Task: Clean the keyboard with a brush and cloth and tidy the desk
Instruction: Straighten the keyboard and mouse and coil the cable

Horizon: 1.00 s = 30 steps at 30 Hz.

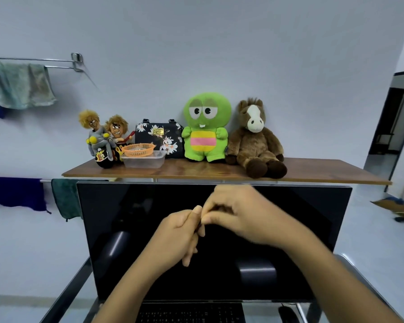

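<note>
Both my hands are raised in front of the dark monitor, touching each other. My left hand has its fingers curled together and pointing down, thumb up. My right hand pinches its fingertips against the left thumb. I see no object between them. The black keyboard lies at the bottom edge, partly hidden by my forearms. A black mouse sits to its right. No brush is in view.
Above the monitor, a wooden shelf carries two dolls, a floral bag, a green plush, a brown horse plush and an orange basket on a clear tub. Cloths hang on wall rails at left.
</note>
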Motion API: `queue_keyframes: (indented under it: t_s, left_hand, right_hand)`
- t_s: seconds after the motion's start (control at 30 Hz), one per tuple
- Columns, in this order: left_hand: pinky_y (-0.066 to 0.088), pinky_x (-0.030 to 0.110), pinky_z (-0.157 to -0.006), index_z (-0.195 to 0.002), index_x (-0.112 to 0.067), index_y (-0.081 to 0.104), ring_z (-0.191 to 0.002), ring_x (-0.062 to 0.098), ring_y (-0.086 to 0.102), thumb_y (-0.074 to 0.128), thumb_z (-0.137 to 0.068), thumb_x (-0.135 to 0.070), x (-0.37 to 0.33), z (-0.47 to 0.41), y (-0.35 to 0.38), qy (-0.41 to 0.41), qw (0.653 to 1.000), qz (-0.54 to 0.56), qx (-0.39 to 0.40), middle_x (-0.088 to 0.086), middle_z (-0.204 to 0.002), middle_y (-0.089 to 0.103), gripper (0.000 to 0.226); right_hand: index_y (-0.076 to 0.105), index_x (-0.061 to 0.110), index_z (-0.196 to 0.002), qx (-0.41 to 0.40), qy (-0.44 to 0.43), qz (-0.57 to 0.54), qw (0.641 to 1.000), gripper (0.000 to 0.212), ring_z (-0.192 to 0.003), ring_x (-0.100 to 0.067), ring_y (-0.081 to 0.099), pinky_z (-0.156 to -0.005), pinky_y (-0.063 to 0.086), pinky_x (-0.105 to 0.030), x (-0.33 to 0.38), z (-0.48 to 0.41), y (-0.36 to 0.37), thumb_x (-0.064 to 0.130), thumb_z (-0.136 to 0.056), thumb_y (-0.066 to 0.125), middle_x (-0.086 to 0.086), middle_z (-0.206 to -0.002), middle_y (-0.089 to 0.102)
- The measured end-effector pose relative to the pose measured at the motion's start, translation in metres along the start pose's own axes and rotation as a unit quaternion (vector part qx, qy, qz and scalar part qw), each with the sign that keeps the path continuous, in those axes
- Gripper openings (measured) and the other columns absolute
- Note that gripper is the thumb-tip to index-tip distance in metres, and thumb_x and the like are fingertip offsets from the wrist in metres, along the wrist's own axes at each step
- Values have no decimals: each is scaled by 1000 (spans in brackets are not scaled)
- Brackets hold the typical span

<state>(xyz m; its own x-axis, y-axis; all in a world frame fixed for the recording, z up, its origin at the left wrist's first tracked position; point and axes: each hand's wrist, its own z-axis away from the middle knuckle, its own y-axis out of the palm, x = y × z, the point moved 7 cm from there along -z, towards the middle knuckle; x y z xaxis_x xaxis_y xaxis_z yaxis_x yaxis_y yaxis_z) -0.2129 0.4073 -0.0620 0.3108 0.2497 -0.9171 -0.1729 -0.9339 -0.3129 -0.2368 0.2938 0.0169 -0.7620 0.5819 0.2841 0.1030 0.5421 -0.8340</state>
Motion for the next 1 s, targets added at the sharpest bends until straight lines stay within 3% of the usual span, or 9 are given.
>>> queue_keyframes:
  t_s: [0.07, 0.17, 0.27, 0.37, 0.57, 0.73, 0.9, 0.97, 1.0]
  left_hand:
    - [52, 35, -59, -66, -11, 50, -34, 19, 31, 37, -99, -48, -3, 9, 12, -45, 986, 155, 48, 5, -41, 30, 51]
    - [44, 31, -51, -61, -13, 46, -29, 13, 25, 43, -98, -43, -12, 18, 23, -88, 927, 351, 96, -1, -39, 22, 48]
    - [41, 28, -49, -58, -14, 45, -28, 10, 22, 44, -98, -41, -12, 18, 27, -105, 894, 427, 82, -4, -37, 21, 48]
    - [41, 27, -51, -58, -14, 46, -29, 9, 21, 49, -96, -42, -1, 15, 28, -124, 888, 441, 43, -5, -37, 21, 47]
    - [51, 27, -56, -58, -13, 50, -32, 10, 27, 55, -92, -43, 24, 12, 33, -163, 870, 465, -16, -3, -36, 25, 45]
    - [44, 21, -38, -60, -11, 47, -23, 7, 25, 54, -93, -38, 20, 12, 44, -196, 782, 590, 49, -4, -34, 26, 42]
    - [40, 18, -35, -62, -12, 44, -19, 8, 27, 48, -95, -31, 13, 15, 53, -212, 707, 667, 102, -7, -32, 28, 39]
    - [39, 16, -37, -61, -13, 45, -19, 8, 27, 47, -97, -32, 13, 15, 55, -215, 695, 678, 105, -6, -32, 29, 41]
    - [39, 16, -38, -60, -12, 46, -20, 8, 26, 48, -96, -34, 15, 13, 54, -215, 708, 666, 94, -6, -31, 28, 42]
  right_hand:
    - [76, 18, -90, -35, 24, -77, 996, 5, -81, -9, 63, -76, 49, -24, -15, -1, -13, 22, -87, 72, 3, -86, 66]
    - [75, 15, -89, -58, 81, -248, 964, 5, -78, -6, 61, -76, 47, -22, -36, 1, 10, 16, -89, 70, 5, -85, 67]
    - [73, 13, -85, -110, 152, -443, 877, 9, -77, -11, 60, -75, 48, -25, -49, 14, 43, 21, -85, 69, -1, -82, 70]
    - [74, 6, -89, -142, 217, -516, 816, 17, -79, -19, 66, -69, 53, -26, -55, 26, 65, 21, -85, 66, -10, -86, 72]
    - [76, 11, -93, -109, 236, -462, 848, 16, -77, -14, 71, -72, 54, -28, -56, 38, 79, 7, -94, 60, -10, -87, 76]
    - [72, 7, -96, -124, 223, -510, 822, 13, -83, -19, 66, -72, 54, -26, -61, 41, 75, 10, -94, 60, -8, -89, 73]
    - [69, 8, -94, -192, 230, -432, 851, 9, -83, -17, 66, -73, 54, -24, -70, 42, 71, 4, -93, 61, -10, -89, 71]
    - [69, 7, -92, -179, 227, -437, 852, 5, -82, -17, 67, -73, 54, -24, -69, 42, 76, 4, -90, 66, -9, -88, 72]
    - [70, 7, -92, -167, 229, -442, 851, 5, -83, -17, 68, -74, 54, -25, -68, 43, 80, 4, -89, 67, -8, -88, 73]
